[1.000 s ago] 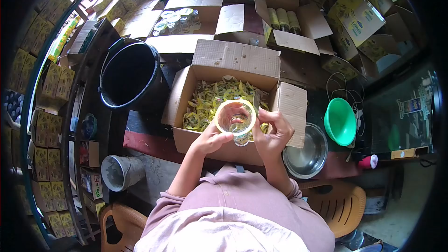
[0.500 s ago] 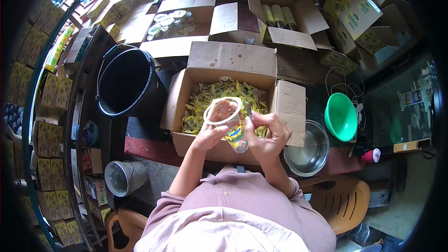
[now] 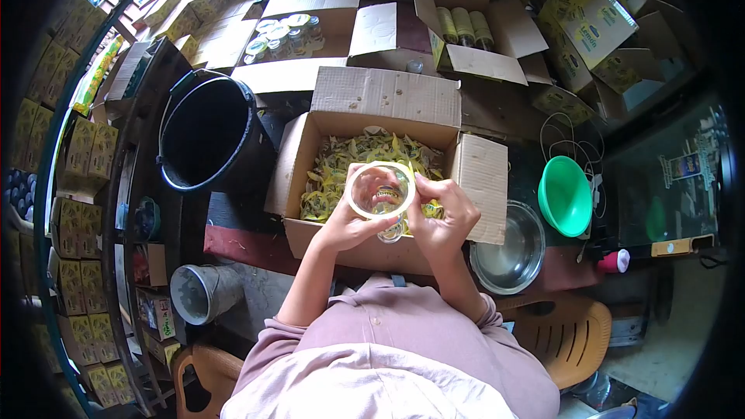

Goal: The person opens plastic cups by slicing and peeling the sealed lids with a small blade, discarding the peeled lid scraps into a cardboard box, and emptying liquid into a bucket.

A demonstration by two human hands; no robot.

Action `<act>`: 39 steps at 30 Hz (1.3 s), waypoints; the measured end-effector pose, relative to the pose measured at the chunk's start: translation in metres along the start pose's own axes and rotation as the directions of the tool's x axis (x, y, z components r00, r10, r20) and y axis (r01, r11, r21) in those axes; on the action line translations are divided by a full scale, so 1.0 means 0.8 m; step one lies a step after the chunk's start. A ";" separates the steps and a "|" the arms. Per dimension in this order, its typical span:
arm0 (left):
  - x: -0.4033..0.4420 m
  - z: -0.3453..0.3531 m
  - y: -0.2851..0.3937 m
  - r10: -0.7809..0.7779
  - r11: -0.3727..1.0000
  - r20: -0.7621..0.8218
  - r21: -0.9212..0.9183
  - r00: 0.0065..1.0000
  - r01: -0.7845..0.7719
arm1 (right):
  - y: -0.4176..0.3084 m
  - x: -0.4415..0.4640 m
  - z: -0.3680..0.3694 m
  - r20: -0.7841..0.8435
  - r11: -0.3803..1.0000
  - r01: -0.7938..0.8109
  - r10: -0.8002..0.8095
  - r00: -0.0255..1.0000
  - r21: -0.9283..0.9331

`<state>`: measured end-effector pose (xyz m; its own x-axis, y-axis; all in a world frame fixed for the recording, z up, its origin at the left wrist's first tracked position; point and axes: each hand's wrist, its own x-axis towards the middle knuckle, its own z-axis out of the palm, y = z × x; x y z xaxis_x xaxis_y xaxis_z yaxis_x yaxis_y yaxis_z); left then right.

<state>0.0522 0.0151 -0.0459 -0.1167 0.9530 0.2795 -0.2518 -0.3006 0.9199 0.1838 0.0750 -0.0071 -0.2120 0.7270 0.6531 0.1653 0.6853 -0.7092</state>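
Since the earlier frame, the cup (image 3: 380,192) has turned: its printed side then showed, and now its mouth faces up toward the viewer, with the base lower and behind. Of the things around, the box (image 3: 386,99) is the largest; it stands open at the centre of the frame, directly before the body, probably so that both hands can reach it easily. Yellow scraps (image 3: 341,159) cover its inside. At the upper left is the black bucket (image 3: 261,140), and to the right of the box are the clear bowl (image 3: 508,260) and the green bowl (image 3: 565,195), all near the box, perhaps to be within reach.

The left hand (image 3: 348,221) grasps the cup from the left, thumb lying under the rim and fingers behind the wall, which seems to steady it above the near part of the box. The right hand (image 3: 446,213) is raised on the other side, wrist below, its thumb and forefinger brought together next to the rim. Whether they pinch something thin there, I cannot tell, because this spot is too small and blurred.
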 end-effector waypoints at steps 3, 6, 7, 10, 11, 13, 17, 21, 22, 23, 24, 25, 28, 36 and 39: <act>0.000 -0.004 -0.005 0.002 0.997 0.000 -0.072 1.000 -0.002 | 0.006 0.003 -0.006 0.046 0.991 -0.083 0.079 0.996 0.101; 0.000 -0.006 -0.001 -0.021 0.999 -0.020 -0.032 1.000 0.020 | 0.010 0.003 -0.010 0.055 0.979 -0.135 0.128 0.990 0.151; 0.001 -0.008 0.000 -0.008 1.000 -0.012 0.020 1.000 0.008 | 0.009 0.002 -0.011 0.040 0.986 -0.101 0.096 0.995 0.132; 0.004 -0.008 0.003 0.028 0.995 -0.013 0.100 1.000 -0.027 | 0.008 -0.001 -0.011 0.008 0.994 -0.045 0.045 0.999 0.099; 0.005 -0.003 0.005 0.040 0.996 -0.035 0.078 0.999 -0.038 | 0.008 -0.002 -0.009 0.000 0.995 -0.035 0.035 0.999 0.094; 0.005 0.006 0.005 0.073 0.993 -0.080 0.096 0.994 -0.065 | 0.006 -0.002 -0.008 0.010 0.997 -0.020 0.020 1.000 0.070; 0.001 0.009 -0.001 0.103 0.975 -0.139 0.210 0.985 -0.072 | 0.010 -0.008 -0.006 -0.029 0.994 -0.027 0.030 0.999 0.103; 0.001 0.007 0.003 0.127 0.963 -0.143 0.257 0.982 -0.087 | 0.006 -0.011 -0.009 -0.020 0.998 0.006 -0.004 1.000 0.068; 0.001 0.006 0.004 0.136 0.959 -0.144 0.268 0.980 -0.094 | 0.005 -0.011 -0.009 -0.018 0.998 0.015 -0.014 1.000 0.057; 0.001 0.006 0.004 0.130 0.960 -0.142 0.267 0.981 -0.089 | 0.004 -0.011 -0.009 -0.018 0.999 0.025 -0.024 1.000 0.045; 0.000 0.005 0.004 0.126 0.960 -0.141 0.267 0.982 -0.084 | 0.003 -0.011 -0.009 -0.029 0.999 0.030 -0.029 0.999 0.042; 0.000 0.005 0.004 0.121 0.960 -0.140 0.268 0.983 -0.080 | 0.001 -0.012 -0.008 -0.041 0.999 0.036 -0.034 0.999 0.040; 0.000 0.002 0.001 0.152 0.948 -0.126 0.299 0.980 -0.109 | -0.001 -0.014 -0.009 -0.076 0.998 0.056 -0.053 0.996 0.038; -0.002 0.005 0.009 0.149 0.925 -0.091 0.365 0.985 -0.106 | 0.000 -0.014 -0.005 -0.046 0.998 0.062 -0.061 0.997 0.020; -0.002 0.005 0.010 0.129 0.926 -0.083 0.366 0.988 -0.090 | 0.001 -0.014 -0.006 -0.049 0.998 0.060 -0.060 0.997 0.010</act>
<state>0.0543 0.0114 -0.0380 -0.2277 0.8999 0.3719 0.1294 -0.3506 0.9275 0.1908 0.0679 -0.0137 -0.1743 0.6860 0.7064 0.1426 0.7274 -0.6712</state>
